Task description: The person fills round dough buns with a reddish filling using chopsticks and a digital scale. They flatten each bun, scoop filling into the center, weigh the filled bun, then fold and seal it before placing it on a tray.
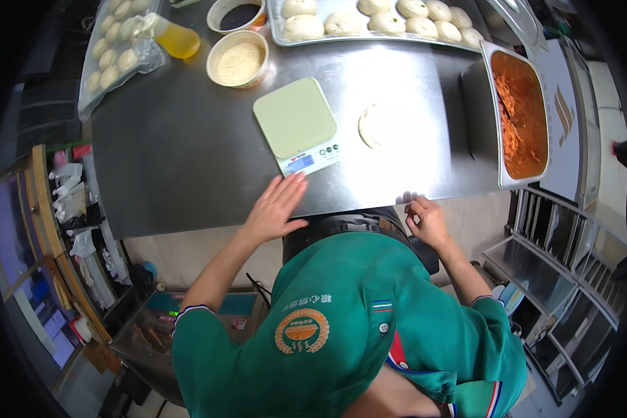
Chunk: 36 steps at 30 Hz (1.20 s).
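Note:
My left hand [277, 209] lies palm down with its fingers stretched out, the fingertips at the front edge of a pale green digital kitchen scale [295, 117]. Nothing sits on the scale's platform, and its small display is lit. At the table's front edge is my right hand [427, 220], fingers loosely curled, with no object visible in it. A flattened round of dough [371, 128] lies on the steel worktable [177, 172] right of the scale; glare washes out most of it.
Filled dough buns [386, 23] sit on a metal tray at the back. A deep steel pan [522, 115] of orange-red filling stands right. Back left are a tub of sesame seeds [240, 60], a tub of dark liquid [239, 15], an oil bottle [177, 39] and a plastic-covered dough tray [109, 55].

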Each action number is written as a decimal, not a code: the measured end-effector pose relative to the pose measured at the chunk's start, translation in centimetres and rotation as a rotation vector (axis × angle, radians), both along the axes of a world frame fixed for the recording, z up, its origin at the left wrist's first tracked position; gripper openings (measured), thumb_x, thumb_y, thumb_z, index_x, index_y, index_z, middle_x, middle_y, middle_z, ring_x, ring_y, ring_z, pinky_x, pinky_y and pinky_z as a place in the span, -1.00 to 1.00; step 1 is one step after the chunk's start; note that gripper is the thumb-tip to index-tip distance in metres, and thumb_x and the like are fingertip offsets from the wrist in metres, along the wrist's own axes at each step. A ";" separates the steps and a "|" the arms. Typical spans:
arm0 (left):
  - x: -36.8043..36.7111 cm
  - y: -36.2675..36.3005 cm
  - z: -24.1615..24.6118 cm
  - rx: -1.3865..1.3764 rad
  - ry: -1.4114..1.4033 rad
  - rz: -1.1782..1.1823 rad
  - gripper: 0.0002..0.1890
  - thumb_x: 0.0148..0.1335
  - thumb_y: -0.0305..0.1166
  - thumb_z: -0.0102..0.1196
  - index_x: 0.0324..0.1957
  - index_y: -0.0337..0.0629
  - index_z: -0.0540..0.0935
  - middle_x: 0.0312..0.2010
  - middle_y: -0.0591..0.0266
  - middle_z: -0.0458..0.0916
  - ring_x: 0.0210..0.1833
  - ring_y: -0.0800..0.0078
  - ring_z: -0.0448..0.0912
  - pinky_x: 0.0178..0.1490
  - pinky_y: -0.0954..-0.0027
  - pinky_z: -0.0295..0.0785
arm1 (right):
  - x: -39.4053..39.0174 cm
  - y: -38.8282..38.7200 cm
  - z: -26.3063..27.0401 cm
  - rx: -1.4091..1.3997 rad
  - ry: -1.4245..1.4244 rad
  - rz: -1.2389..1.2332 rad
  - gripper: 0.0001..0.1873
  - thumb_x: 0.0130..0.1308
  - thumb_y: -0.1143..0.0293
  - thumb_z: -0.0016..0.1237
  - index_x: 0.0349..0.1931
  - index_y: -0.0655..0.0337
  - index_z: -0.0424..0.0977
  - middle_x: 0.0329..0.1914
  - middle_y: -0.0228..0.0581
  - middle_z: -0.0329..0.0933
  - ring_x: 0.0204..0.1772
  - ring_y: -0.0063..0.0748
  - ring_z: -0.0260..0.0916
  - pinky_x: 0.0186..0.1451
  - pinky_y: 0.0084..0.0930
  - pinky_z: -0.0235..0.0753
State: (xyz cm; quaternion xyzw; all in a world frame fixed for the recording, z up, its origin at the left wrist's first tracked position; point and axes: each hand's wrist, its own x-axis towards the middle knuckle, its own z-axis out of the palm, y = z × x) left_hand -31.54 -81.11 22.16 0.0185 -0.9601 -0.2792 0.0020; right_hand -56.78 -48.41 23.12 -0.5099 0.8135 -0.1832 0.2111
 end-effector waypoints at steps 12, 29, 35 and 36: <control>-24.6 7.0 -3.4 0.036 0.195 0.312 -0.26 0.26 -0.13 0.19 0.41 -0.18 0.25 0.47 -0.06 0.13 0.53 0.03 0.08 0.52 -0.10 -0.06 | -3.9 -2.4 0.9 -0.276 0.088 -0.147 -0.52 0.23 0.33 0.15 0.14 0.29 0.42 0.11 -0.02 0.48 0.14 0.04 0.41 0.21 -0.16 0.40; -27.6 9.3 -0.6 1.727 -0.023 1.122 -0.66 0.31 -0.44 0.17 0.06 -0.23 0.39 -0.10 0.10 0.54 -0.21 0.42 0.58 -0.31 0.47 0.50 | -5.2 -12.4 -6.0 -0.330 -0.068 -0.314 -0.25 0.34 0.14 0.05 0.43 0.30 0.12 0.48 0.17 0.15 0.57 0.04 0.03 0.55 0.07 -0.04; -22.9 8.0 2.1 1.847 0.302 0.909 -0.42 0.46 0.01 -0.18 0.30 -0.22 0.33 0.20 0.02 0.44 0.23 0.21 0.45 0.23 0.15 0.39 | -1.6 -13.9 1.3 -0.728 -0.532 -0.404 -0.46 0.41 0.49 -0.13 0.39 0.35 0.19 0.38 0.04 0.31 0.41 -0.13 0.27 0.46 -0.27 0.21; -21.5 7.2 2.0 2.006 0.214 0.925 -0.33 0.46 0.13 -0.28 0.35 -0.22 0.31 0.29 -0.03 0.40 0.32 0.13 0.40 0.36 0.07 0.32 | -1.0 -14.6 2.3 -0.673 -0.473 -0.230 -0.48 0.37 0.49 -0.08 0.33 0.34 0.26 0.36 0.04 0.34 0.39 -0.08 0.30 0.45 -0.24 0.22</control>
